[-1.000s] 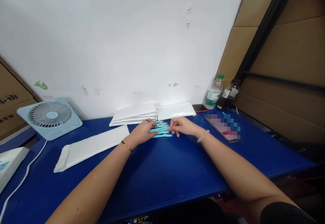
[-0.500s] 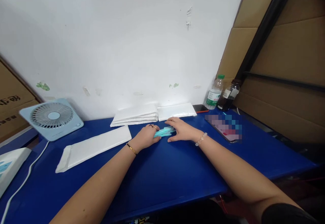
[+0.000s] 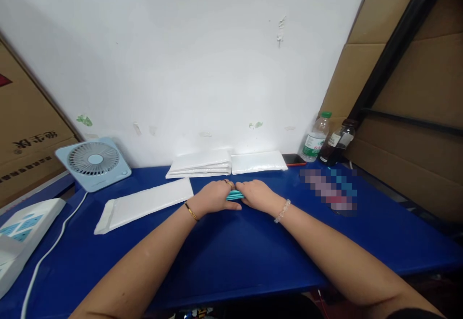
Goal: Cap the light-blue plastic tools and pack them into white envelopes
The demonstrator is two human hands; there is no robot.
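Sticks (image 3: 235,195), bundled at the far half of the table (image 3: 238,256), look light, stiff, perhaps slippery; left hand (image 3: 214,197) grasps the left end, right hand (image 3: 259,196) the right, both good holds.

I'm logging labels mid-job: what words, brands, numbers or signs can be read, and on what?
Nothing reads clearly enough to quote.
Left cardboard box: dark characters, too blurred.
Green-capped bottle: label print too small.
Dark bottle: label print too small.
Fan: faint front marking, unreadable.
White device: blue panels, too blurred.
Teal pieces: no lettering visible.
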